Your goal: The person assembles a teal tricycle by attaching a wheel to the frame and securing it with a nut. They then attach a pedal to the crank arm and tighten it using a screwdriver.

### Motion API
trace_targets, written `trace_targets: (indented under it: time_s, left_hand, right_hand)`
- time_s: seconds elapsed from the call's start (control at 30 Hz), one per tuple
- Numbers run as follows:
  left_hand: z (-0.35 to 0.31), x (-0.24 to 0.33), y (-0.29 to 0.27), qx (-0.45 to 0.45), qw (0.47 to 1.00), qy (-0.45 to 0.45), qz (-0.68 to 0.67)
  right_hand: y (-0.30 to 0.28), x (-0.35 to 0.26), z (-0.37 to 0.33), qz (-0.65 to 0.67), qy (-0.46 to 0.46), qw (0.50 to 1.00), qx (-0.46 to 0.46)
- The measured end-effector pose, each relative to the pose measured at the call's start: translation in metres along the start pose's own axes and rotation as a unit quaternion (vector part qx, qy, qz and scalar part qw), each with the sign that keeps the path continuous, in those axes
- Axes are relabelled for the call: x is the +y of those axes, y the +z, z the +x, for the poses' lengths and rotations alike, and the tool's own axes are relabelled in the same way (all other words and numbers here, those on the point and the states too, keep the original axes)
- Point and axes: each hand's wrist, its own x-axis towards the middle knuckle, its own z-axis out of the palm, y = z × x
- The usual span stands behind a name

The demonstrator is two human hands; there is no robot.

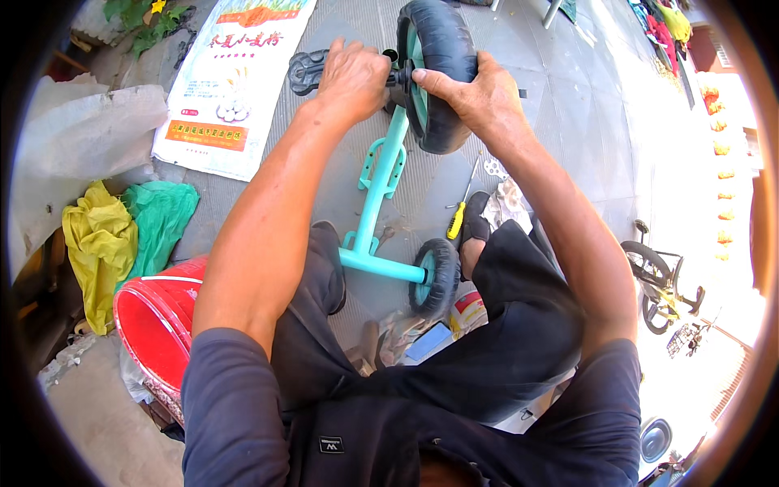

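A turquoise child's tricycle frame (380, 195) lies tilted between my knees. Its large black wheel (445, 69) with a turquoise rim is at the far end. My right hand (489, 96) grips this wheel, with the thumb on the near face by the hub and the fingers behind the tyre. My left hand (354, 79) is closed around the crank beside the black pedal (308, 73); its fingertips are partly hidden. A smaller black wheel (438, 278) sits on the near right end of the frame's crossbar.
A yellow-handled screwdriver (457, 221) lies right of the frame, near my shoe (475, 215). A white printed sack (231, 89) is spread at far left. A red bucket (154, 321) stands by my left arm, near yellow (99, 252) and green bags (162, 219). A small bicycle (659, 280) is at right.
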Motion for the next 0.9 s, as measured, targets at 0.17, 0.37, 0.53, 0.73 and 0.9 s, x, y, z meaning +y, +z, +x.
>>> trace_targets:
  time_s: [0.17, 0.37, 0.53, 0.73, 0.9]
  left_hand:
    - [0.001, -0.001, -0.002, 0.026, 1.000, 0.003, 0.005]
    - [-0.002, -0.016, 0.000, 0.013, 1.000, -0.004, -0.024]
    - [-0.008, -0.015, -0.001, -0.008, 0.998, -0.013, -0.066]
    - [-0.001, -0.007, -0.013, -0.042, 0.998, -0.011, -0.050]
    - [0.006, -0.006, -0.020, -0.013, 0.999, 0.038, -0.001]
  right_hand:
    - [-0.011, -0.002, 0.005, 0.065, 0.012, 0.998, -0.016]
    - [-0.015, 0.003, 0.001, 0.129, -0.004, 0.990, -0.050]
    - [-0.044, 0.050, 0.026, -0.034, -0.023, 0.996, -0.077]
    - [-0.002, 0.112, 0.039, -0.287, -0.230, 0.929, 0.049]
    - [0.014, 0.114, 0.050, -0.235, -0.191, 0.952, -0.037]
